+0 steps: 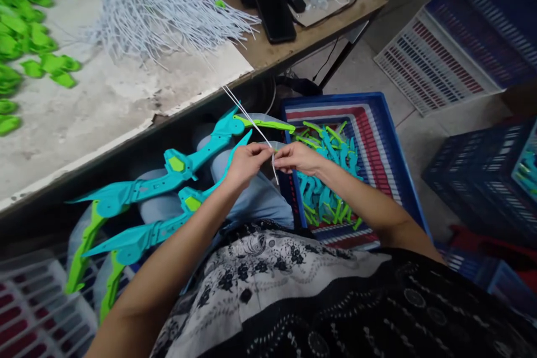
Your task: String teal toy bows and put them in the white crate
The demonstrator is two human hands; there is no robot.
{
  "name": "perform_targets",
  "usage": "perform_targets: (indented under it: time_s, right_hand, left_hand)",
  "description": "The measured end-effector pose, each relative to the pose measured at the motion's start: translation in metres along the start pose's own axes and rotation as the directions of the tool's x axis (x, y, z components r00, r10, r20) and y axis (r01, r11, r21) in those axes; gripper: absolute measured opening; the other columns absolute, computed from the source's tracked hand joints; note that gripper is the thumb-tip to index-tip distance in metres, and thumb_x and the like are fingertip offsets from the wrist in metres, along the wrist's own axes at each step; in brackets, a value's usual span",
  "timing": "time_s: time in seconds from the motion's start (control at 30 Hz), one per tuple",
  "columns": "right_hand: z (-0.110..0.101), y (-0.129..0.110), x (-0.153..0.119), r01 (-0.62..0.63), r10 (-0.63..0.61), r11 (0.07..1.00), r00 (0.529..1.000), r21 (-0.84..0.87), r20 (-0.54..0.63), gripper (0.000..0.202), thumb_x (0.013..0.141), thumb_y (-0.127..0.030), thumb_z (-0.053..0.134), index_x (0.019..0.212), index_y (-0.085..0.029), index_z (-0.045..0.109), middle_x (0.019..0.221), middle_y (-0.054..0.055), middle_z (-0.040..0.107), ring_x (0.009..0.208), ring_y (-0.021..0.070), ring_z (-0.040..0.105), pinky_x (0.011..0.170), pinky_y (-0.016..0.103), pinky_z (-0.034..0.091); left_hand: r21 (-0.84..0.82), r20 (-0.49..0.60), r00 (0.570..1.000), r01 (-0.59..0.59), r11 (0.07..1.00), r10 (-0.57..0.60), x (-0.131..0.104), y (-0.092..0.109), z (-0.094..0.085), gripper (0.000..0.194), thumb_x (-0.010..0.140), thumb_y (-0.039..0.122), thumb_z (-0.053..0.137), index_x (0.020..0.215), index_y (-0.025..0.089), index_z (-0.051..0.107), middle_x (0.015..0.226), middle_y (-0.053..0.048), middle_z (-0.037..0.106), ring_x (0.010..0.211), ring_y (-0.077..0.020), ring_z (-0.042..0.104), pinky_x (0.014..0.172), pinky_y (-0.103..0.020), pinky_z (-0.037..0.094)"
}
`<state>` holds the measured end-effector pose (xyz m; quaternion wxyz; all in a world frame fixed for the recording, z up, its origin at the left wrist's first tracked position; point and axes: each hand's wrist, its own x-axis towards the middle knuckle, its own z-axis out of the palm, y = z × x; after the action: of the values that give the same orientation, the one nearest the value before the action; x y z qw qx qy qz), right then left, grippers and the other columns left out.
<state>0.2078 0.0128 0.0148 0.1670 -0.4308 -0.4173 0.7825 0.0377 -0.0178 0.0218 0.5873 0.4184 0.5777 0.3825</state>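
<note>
My left hand [247, 162] and my right hand [300, 158] are close together above my lap, both pinching a thin white cord [254, 121]. Two strands of it run up toward the table edge, and a short end hangs below my fingers. Across my legs lie two turquoise and lime-green plastic toy bows, a farther one [153, 185] and a nearer one [145, 238]. My left hand and forearm cover part of the nearer bow. The exact grip on the cord is partly hidden by my fingertips.
A table [113, 106] ahead holds a pile of white cords [168, 5], green plastic pieces [39, 39] and a black phone [274, 8]. At my right, a blue-rimmed crate [388, 151] contains turquoise and green parts [329, 179]. More crates [432, 61] stand farther right; a white crate [46, 296] is lower left.
</note>
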Motion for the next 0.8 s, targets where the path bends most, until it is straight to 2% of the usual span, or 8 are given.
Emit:
perform_targets:
  time_s: [0.17,0.27,0.33,0.47,0.53,0.63,0.7,0.8]
  right_hand:
    - [-0.002,-0.002,-0.002,-0.010,0.011,0.999,1.000,-0.043,0.023,0.036,0.053,-0.038,0.084,0.066,-0.011,0.065,0.057,0.000,0.062,0.046,0.0059,0.053,0.038,0.015,0.037]
    - [-0.017,-0.001,-0.016,0.041,-0.045,0.991,0.999,-0.128,-0.030,0.037,0.058,-0.042,0.082,0.069,-0.012,0.065,0.058,0.001,0.063,0.047,0.0071,0.054,0.038,0.016,0.037]
    - [-0.032,0.004,-0.028,0.119,-0.156,0.973,0.970,-0.196,-0.188,0.036,0.061,-0.045,0.079,0.071,-0.013,0.064,0.058,0.000,0.062,0.047,0.0074,0.053,0.039,0.017,0.037]
    - [-0.054,0.028,-0.043,0.243,-0.425,0.890,0.749,-0.385,-0.508,0.033,0.068,-0.048,0.073,0.073,-0.017,0.062,0.055,-0.002,0.060,0.045,0.0084,0.051,0.045,0.021,0.043]
    - [-0.055,0.043,-0.043,0.271,-0.532,0.831,0.641,-0.485,-0.553,0.031,0.073,-0.048,0.068,0.076,-0.018,0.063,0.059,-0.002,0.061,0.049,0.0106,0.055,0.050,0.024,0.047]
    - [-0.052,0.060,-0.040,0.252,-0.699,0.684,0.496,-0.685,-0.515,0.023,0.081,-0.041,0.061,0.078,-0.019,0.064,0.069,0.000,0.065,0.060,0.0125,0.060,0.061,0.027,0.051]
    - [-0.051,0.066,-0.038,0.209,-0.768,0.589,0.447,-0.781,-0.460,0.019,0.085,-0.037,0.058,0.079,-0.020,0.064,0.077,0.001,0.067,0.065,0.0130,0.062,0.065,0.028,0.051]
    - [-0.053,0.070,-0.036,0.178,-0.806,0.519,0.428,-0.836,-0.409,0.018,0.087,-0.034,0.056,0.080,-0.020,0.064,0.080,0.002,0.068,0.069,0.0133,0.062,0.066,0.027,0.051]
  left_hand:
    - [0.031,0.057,0.994,-0.096,0.995,0.094,0.005,0.000,0.010,0.030,0.067,0.045,0.071,0.068,0.015,0.070,0.074,-0.003,0.062,0.070,-0.0144,0.054,0.062,-0.025,0.041]
    - [-0.067,0.041,0.999,-0.018,0.998,0.020,0.001,-0.006,0.018,0.029,0.068,0.042,0.070,0.077,0.014,0.072,0.072,-0.003,0.063,0.065,-0.0127,0.053,0.055,-0.023,0.039]
    - [-0.156,0.059,0.993,0.106,0.982,-0.098,-0.004,-0.016,0.025,0.029,0.071,0.040,0.069,0.083,0.014,0.071,0.072,-0.004,0.065,0.061,-0.0118,0.054,0.051,-0.022,0.038]
    - [-0.280,0.184,0.897,0.440,0.853,-0.402,-0.009,-0.046,0.044,0.013,0.076,0.021,0.065,0.081,0.009,0.067,0.070,-0.006,0.065,0.058,-0.0121,0.059,0.053,-0.022,0.045]
    - [-0.348,0.215,0.851,0.526,0.776,-0.480,-0.004,-0.059,0.056,0.008,0.077,0.011,0.059,0.084,0.009,0.065,0.069,-0.007,0.065,0.059,-0.0123,0.061,0.057,-0.023,0.049]
    - [-0.398,0.266,0.828,0.561,0.726,-0.494,0.009,-0.071,0.073,0.014,0.081,0.005,0.052,0.088,0.008,0.064,0.070,-0.007,0.066,0.059,-0.0130,0.063,0.058,-0.024,0.051]
    - [-0.392,0.291,0.820,0.572,0.720,-0.493,0.017,-0.074,0.080,0.015,0.082,0.005,0.051,0.089,0.008,0.064,0.069,-0.008,0.066,0.057,-0.0133,0.063,0.057,-0.024,0.051]
    - [-0.389,0.300,0.817,0.576,0.719,-0.493,0.023,-0.074,0.084,0.015,0.082,0.005,0.052,0.089,0.008,0.064,0.068,-0.007,0.065,0.056,-0.0130,0.063,0.056,-0.023,0.051]
